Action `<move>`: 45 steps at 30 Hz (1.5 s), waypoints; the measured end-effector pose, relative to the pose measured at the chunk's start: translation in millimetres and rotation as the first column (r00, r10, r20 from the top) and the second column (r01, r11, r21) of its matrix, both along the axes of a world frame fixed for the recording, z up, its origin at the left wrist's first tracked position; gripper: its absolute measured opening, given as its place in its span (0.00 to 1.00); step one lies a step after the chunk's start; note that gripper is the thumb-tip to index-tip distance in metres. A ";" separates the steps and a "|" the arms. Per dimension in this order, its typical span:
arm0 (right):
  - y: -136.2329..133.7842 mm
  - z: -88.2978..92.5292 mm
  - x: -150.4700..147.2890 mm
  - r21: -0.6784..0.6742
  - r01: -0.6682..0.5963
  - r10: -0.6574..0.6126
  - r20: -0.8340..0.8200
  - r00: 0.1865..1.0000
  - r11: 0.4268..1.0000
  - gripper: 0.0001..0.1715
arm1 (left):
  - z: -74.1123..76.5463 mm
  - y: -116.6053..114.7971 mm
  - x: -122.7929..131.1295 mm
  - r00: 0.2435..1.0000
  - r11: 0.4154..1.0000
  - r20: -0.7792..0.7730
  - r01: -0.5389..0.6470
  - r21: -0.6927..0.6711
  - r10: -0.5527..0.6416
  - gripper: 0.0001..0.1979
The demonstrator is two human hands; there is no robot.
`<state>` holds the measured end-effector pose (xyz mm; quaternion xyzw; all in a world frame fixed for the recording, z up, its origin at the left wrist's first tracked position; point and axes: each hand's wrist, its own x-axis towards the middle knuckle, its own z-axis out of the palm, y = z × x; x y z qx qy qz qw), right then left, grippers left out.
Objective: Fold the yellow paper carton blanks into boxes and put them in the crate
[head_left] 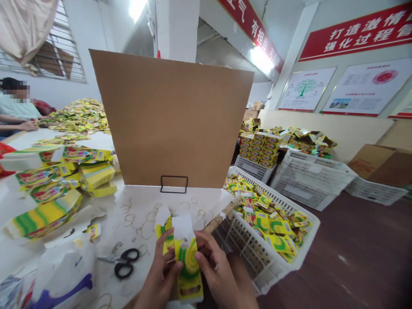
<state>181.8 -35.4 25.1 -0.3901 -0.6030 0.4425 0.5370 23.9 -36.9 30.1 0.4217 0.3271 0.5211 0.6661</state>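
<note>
Both my hands grip a small yellow and green carton (187, 262) at the front of the white table. Its white flap stands up at the top, and a cut-out shows near the bottom end. My left hand (162, 270) pinches the left edge, with another printed carton piece (166, 229) behind its fingers. On the right edge, my right hand (215, 264) has its thumb on the front and its fingers behind. Black-handled scissors (124, 262) lie to the left of my left hand. Rubber bands (148, 216) are scattered over the tabletop beyond.
A brown cardboard panel (180, 120) stands upright across the table, with a black wire stand (174, 184) at its foot. Stacked flat cartons (48, 214) and a white plastic bag (64, 270) lie left. To the right is a white crate (273, 270) of filled packs. A co-worker (16, 107) sits far left.
</note>
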 end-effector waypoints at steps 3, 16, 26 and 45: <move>1.5 8.2 7.0 -0.018 -0.074 0.076 0.069 0.995 0.997 0.18 | -9.0 2.7 -5.8 0.985 0.984 0.019 0.167 0.059 -0.169 0.28; 0.5 12.0 9.1 -0.054 0.020 -0.021 -0.024 0.999 0.998 0.30 | -11.3 1.5 -0.1 0.966 0.964 0.043 0.252 0.081 -0.256 0.42; -3.2 25.0 17.5 -0.123 0.005 0.027 0.262 0.965 0.992 0.21 | -23.9 8.0 -1.4 0.939 0.972 -0.320 0.184 0.148 -0.129 0.25; -0.3 14.5 14.8 -0.143 0.072 -0.057 0.107 0.993 0.987 0.17 | -9.1 6.2 9.5 0.964 0.964 -0.062 0.263 0.044 -0.260 0.23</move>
